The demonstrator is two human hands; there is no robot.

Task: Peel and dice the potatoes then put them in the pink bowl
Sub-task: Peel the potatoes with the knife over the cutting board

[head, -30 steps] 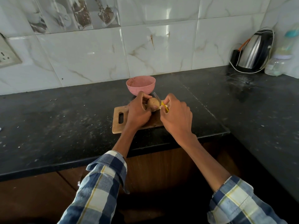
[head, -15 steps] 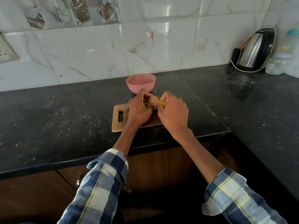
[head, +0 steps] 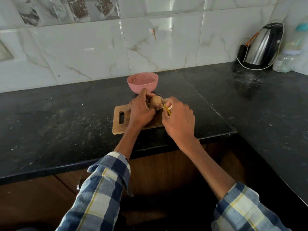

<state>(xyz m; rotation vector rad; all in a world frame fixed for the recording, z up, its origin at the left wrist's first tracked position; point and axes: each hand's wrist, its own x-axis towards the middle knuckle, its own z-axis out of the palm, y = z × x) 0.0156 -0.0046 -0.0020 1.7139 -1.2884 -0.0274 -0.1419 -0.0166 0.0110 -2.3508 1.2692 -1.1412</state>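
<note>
bowl (head: 142, 82) behind board (head: 120, 121), kettle (head: 261, 45) far right

Both hands, left (head: 141, 112) and right (head: 179, 120), curl, gripping, forearms extended.

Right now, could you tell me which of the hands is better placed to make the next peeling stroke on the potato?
The right hand: it grips the yellow-handled knife, blade against the potato. The left hand holds the potato above the cutting board.
</note>
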